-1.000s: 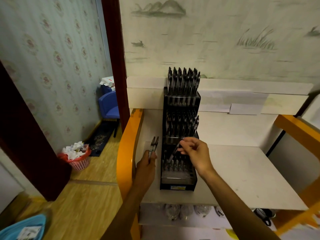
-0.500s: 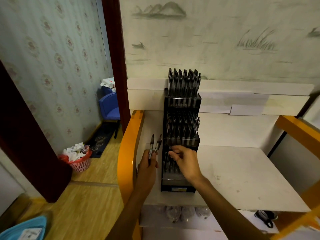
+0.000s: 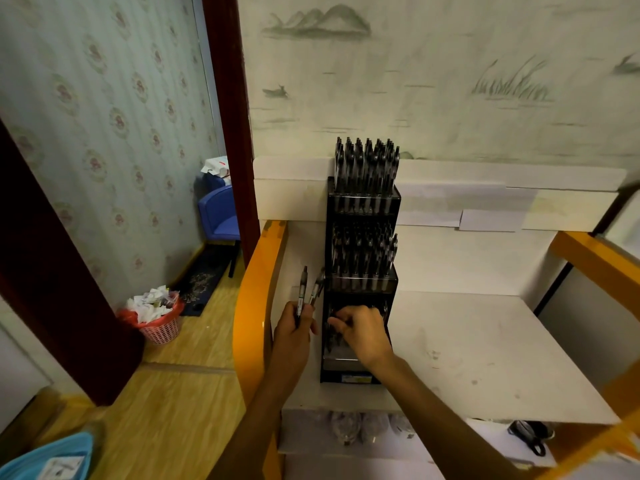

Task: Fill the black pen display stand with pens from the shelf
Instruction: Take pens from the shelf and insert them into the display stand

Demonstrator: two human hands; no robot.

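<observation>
My right hand (image 3: 360, 329) is curled into the bottom tier of the black pen display stand (image 3: 360, 282) on the shelf (image 3: 485, 341), its grip hidden, and could jostle seated pens while my left hand (image 3: 294, 332) pinches two spare pens (image 3: 308, 289) loosely.

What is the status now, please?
Left hand holds two pens. Right hand reaches into stand bottom tier. Upper tiers full. Nothing blocking.

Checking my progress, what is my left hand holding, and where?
The left hand holds two pens by their lower ends, tops pointing up.
</observation>
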